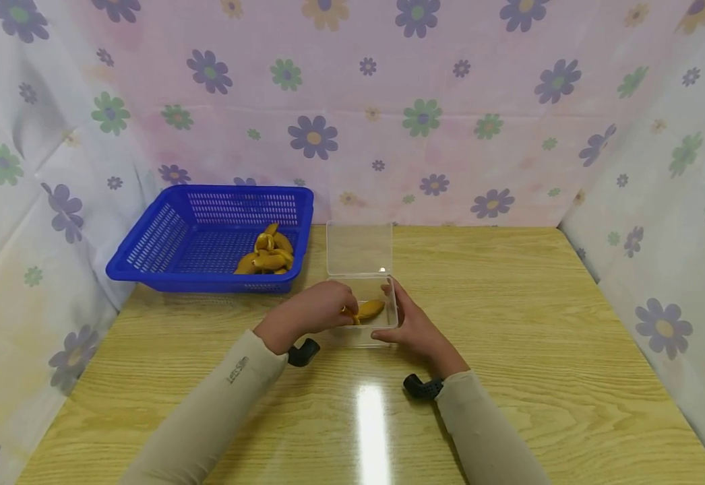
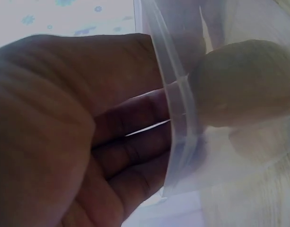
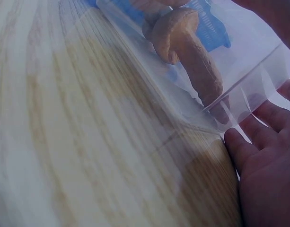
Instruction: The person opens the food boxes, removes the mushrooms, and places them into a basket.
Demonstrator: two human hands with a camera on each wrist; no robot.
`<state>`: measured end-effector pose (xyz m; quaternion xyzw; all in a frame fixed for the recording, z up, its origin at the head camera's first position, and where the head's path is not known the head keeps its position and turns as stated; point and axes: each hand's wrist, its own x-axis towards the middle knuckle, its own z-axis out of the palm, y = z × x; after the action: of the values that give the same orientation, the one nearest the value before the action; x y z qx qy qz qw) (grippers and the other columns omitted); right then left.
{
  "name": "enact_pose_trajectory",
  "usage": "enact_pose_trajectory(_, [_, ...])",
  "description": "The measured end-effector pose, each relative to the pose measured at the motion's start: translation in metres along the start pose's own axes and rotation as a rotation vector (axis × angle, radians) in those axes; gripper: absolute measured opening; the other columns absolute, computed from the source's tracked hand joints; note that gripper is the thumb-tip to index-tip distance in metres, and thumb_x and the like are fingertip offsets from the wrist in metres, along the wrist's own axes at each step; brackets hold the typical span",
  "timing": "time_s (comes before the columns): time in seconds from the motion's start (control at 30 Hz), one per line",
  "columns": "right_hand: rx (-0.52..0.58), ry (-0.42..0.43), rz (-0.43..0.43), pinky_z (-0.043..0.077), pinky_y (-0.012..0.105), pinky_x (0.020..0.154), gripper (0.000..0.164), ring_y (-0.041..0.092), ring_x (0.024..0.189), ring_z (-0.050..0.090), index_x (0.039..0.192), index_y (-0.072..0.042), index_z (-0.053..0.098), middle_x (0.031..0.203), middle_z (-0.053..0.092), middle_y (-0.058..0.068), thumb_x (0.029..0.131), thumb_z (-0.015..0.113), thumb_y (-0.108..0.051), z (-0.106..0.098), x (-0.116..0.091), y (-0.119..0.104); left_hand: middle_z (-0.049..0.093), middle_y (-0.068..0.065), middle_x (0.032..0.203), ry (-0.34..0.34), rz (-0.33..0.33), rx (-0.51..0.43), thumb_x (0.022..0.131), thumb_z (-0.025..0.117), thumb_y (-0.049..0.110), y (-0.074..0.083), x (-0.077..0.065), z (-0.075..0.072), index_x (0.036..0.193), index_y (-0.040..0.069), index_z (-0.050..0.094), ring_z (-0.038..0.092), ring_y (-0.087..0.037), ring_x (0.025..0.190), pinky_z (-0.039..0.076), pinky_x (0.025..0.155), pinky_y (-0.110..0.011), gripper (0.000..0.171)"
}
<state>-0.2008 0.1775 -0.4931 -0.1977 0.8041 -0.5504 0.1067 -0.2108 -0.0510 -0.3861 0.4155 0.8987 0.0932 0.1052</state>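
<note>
A clear plastic box (image 1: 396, 303) sits on the table with its hinged lid (image 1: 360, 249) raised at the back. Inside lies a brownish-yellow mushroom (image 1: 372, 310), its cap and thick stem (image 3: 201, 66) plain in the right wrist view. My left hand (image 1: 319, 306) reaches over the left wall, and its curled fingers pinch the mushroom at its left end; the fingertips are partly hidden. My right hand (image 1: 416, 328) grips the box's right end, thumb at the front and fingers behind. Through the cloudy wall in the left wrist view shows the blurred mushroom cap (image 2: 244, 82).
Behind and left of the box stands a blue perforated basket (image 1: 207, 286), with several mushrooms (image 1: 270, 259) heaped in its right corner. The wood-grain table (image 1: 510, 323) extends to the right. Flowered cloth (image 1: 364, 168) hangs at the back and both sides.
</note>
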Motion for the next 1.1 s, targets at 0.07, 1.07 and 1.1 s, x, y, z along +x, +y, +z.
enact_pose_trajectory(0.07, [-0.005,-0.001,-0.002,0.027,0.052,0.117,0.116,0.025,0.149,0.018,0.157,-0.031,0.001,0.159,0.025,0.003,0.076,0.083,-0.033,0.0,0.0,0.0,0.071,0.0,0.09,-0.012,0.005,0.02,0.088,0.071,0.018,0.0,0.002,0.0,0.095,0.01,0.077,0.063,-0.014,0.08,0.055,0.08,-0.031,0.011])
enact_pose_trajectory(1.07, [-0.022,-0.004,0.007,0.028,0.052,0.117,0.114,0.025,0.149,0.019,0.156,-0.035,0.002,0.161,0.022,0.0,0.076,0.082,-0.035,0.0,-0.001,-0.001,0.072,-0.01,0.106,-0.055,-0.087,-0.088,0.09,0.061,0.004,0.015,-0.007,-0.028,0.108,0.002,0.073,0.067,-0.023,0.096,0.056,0.089,-0.038,0.022])
enact_pose_trajectory(1.1, [-0.022,-0.011,0.009,0.028,0.052,0.117,0.113,0.026,0.149,0.019,0.157,-0.032,0.001,0.161,0.022,0.002,0.077,0.082,-0.034,-0.001,-0.003,-0.006,0.072,-0.01,0.106,-0.055,-0.092,-0.087,0.091,0.061,0.005,0.015,-0.008,-0.029,0.108,0.002,0.073,0.067,-0.023,0.097,0.056,0.089,-0.038,0.021])
